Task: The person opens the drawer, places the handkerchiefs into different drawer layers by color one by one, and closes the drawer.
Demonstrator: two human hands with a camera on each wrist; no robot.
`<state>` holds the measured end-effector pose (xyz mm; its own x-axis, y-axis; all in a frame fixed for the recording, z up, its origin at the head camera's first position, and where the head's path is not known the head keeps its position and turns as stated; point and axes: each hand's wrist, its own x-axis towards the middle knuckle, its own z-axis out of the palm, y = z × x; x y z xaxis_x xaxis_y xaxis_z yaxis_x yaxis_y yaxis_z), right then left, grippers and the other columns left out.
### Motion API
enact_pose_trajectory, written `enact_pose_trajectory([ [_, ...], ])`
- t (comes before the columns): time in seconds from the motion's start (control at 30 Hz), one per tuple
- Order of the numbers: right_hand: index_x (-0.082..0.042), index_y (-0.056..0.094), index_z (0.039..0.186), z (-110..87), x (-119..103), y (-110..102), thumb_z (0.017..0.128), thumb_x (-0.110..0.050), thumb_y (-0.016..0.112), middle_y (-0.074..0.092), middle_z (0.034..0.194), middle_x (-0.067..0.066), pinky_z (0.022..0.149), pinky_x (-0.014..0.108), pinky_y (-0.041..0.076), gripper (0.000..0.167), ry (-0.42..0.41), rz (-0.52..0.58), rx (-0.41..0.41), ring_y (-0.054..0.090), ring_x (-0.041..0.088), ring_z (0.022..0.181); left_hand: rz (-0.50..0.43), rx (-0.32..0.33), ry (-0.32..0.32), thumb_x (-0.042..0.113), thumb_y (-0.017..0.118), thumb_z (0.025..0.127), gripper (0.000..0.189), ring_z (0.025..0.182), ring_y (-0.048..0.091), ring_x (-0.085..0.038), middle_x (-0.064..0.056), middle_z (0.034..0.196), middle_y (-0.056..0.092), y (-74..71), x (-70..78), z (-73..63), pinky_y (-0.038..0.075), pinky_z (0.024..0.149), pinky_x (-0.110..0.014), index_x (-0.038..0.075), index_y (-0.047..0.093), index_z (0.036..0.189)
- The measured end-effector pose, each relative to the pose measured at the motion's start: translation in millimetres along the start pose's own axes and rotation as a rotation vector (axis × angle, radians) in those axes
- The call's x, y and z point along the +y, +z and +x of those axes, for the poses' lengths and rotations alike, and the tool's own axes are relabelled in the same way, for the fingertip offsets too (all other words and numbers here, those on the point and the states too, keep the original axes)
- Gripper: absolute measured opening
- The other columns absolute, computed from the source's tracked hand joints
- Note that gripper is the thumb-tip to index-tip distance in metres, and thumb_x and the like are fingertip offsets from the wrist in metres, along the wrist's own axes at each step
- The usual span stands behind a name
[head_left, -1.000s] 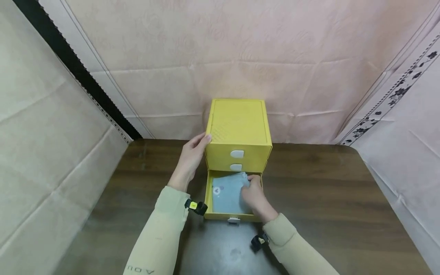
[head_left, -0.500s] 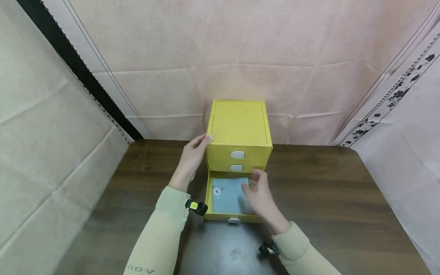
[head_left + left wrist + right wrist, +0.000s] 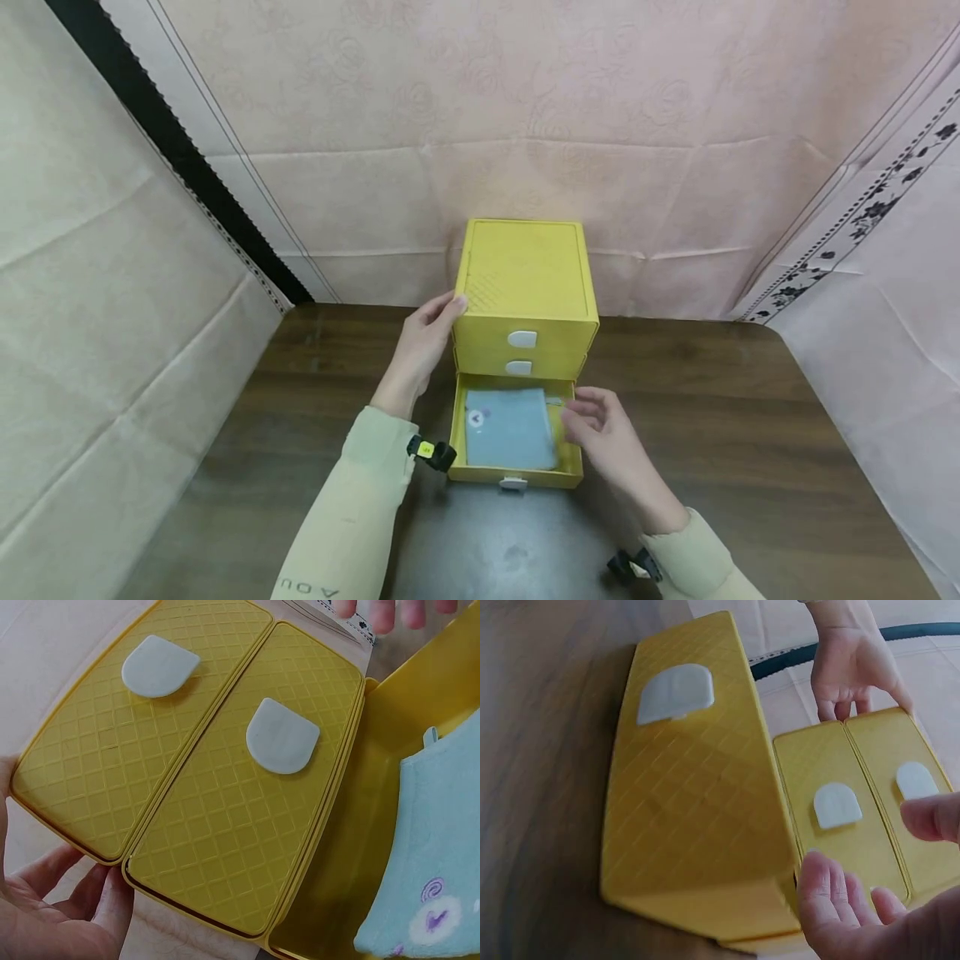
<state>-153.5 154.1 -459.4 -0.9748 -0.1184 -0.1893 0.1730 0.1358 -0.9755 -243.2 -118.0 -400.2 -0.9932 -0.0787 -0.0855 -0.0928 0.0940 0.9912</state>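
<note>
A yellow drawer box [image 3: 525,271] stands on the table, its two upper drawers closed and the bottom drawer [image 3: 517,477] pulled out. Inside the drawer lies a folded light-blue towel [image 3: 510,429]; the left wrist view shows its hanging loop [image 3: 430,736] and purple-and-white print. My left hand [image 3: 422,342] grips the box's upper left side, thumb at the top front corner. Just beyond the open drawer's right wall is my right hand [image 3: 611,433], holding nothing, its fingers loosely bent near the wall. White tab handles [image 3: 281,736] mark the drawer fronts.
The brown wooden table [image 3: 750,467] extends on both sides of the box. A pale cloth [image 3: 585,108] hangs close behind it, with more cloth at the left [image 3: 112,350] and right [image 3: 885,333]. A black strip [image 3: 180,150] runs along the left corner.
My right hand has let go of the towel's upper right corner and moved right, out past the drawer wall. The towel now lies flat in the drawer. My left hand keeps its hold.
</note>
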Motion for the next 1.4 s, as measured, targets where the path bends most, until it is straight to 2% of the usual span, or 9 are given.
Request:
enact_pose_trajectory([
  [0.17,-0.005,0.038,0.135,-13.1,11,-17,0.088,-0.040,0.071,0.055,0.123,0.018,0.088,0.041,0.053,0.067,0.033,-0.077,0.011,0.058,0.033,0.110,0.005,0.002,0.001,0.067,0.063,0.081,0.064,0.122,0.049,-0.015,0.006,0.134,0.053,1.4,-0.1,-0.6,0.037,0.105,-0.043,0.031,0.057,0.133],
  [0.3,0.001,0.041,0.131,-22.0,25,-26,0.089,-0.035,0.071,0.059,0.116,0.021,0.083,0.040,0.055,0.063,0.063,-0.083,0.029,0.063,0.033,0.101,0.009,0.010,0.002,0.067,0.063,0.081,0.064,0.121,0.049,-0.015,0.007,0.133,0.053,1.6,0.6,-0.5,0.038,0.105,-0.043,0.031,0.058,0.133],
  [0.43,0.004,0.041,0.126,-33.0,39,-30,0.091,-0.029,0.069,0.060,0.111,0.021,0.079,0.038,0.056,0.056,0.147,0.011,-0.007,0.062,0.031,0.096,0.016,0.013,-0.008,0.068,0.063,0.080,0.064,0.121,0.049,-0.014,0.008,0.132,0.053,0.8,1.1,-0.8,0.037,0.105,-0.042,0.032,0.058,0.132],
  [0.53,0.007,0.038,0.126,-44.2,47,-30,0.094,-0.028,0.064,0.057,0.113,0.021,0.082,0.038,0.055,0.054,0.218,0.115,-0.091,0.059,0.030,0.099,0.020,0.008,-0.014,0.069,0.063,0.079,0.064,0.120,0.049,-0.013,0.009,0.132,0.054,0.9,2.0,-1.0,0.038,0.105,-0.042,0.033,0.058,0.132],
  [0.63,0.008,0.036,0.126,-52.4,53,-24,0.096,-0.030,0.062,0.055,0.114,0.021,0.085,0.041,0.054,0.054,0.266,0.187,-0.178,0.058,0.029,0.100,0.015,0.005,-0.007,0.069,0.063,0.080,0.064,0.120,0.050,-0.014,0.008,0.131,0.054,0.2,2.4,-0.9,0.038,0.104,-0.041,0.032,0.058,0.132],
  [0.73,0.007,0.037,0.125,-55.8,56,-16,0.095,-0.031,0.063,0.055,0.113,0.019,0.086,0.043,0.054,0.055,0.293,0.229,-0.215,0.058,0.028,0.098,0.007,0.007,-0.002,0.068,0.064,0.080,0.064,0.120,0.050,-0.014,0.007,0.131,0.054,-0.6,2.2,-0.8,0.038,0.104,-0.041,0.031,0.058,0.132],
  [1.03,0.008,0.035,0.123,-61.5,64,2,0.094,-0.036,0.064,0.055,0.111,0.019,0.083,0.043,0.054,0.060,0.382,0.312,-0.152,0.061,0.026,0.090,0.006,0.012,-0.007,0.069,0.064,0.079,0.062,0.120,0.050,-0.013,0.009,0.130,0.055,1.1,-0.1,-0.5,0.038,0.105,-0.041,0.033,0.059,0.130],
  [1.23,0.009,0.043,0.122,-64.3,67,12,0.097,-0.033,0.060,0.057,0.109,0.018,0.084,0.043,0.054,0.053,0.397,0.384,-0.287,0.063,0.027,0.091,0.013,0.012,-0.015,0.070,0.064,0.078,0.064,0.120,0.050,-0.013,0.008,0.131,0.054,1.3,1.1,-0.2,0.039,0.104,-0.040,0.034,0.059,0.131],
  [1.4,0.008,0.047,0.123,-61.6,63,28,0.096,-0.031,0.062,0.058,0.110,0.017,0.085,0.043,0.054,0.050,0.374,0.408,-0.342,0.063,0.027,0.092,0.010,0.012,-0.027,0.069,0.064,0.079,0.065,0.121,0.049,-0.013,0.008,0.133,0.053,0.2,1.4,-0.3,0.038,0.104,-0.039,0.033,0.058,0.132],
])
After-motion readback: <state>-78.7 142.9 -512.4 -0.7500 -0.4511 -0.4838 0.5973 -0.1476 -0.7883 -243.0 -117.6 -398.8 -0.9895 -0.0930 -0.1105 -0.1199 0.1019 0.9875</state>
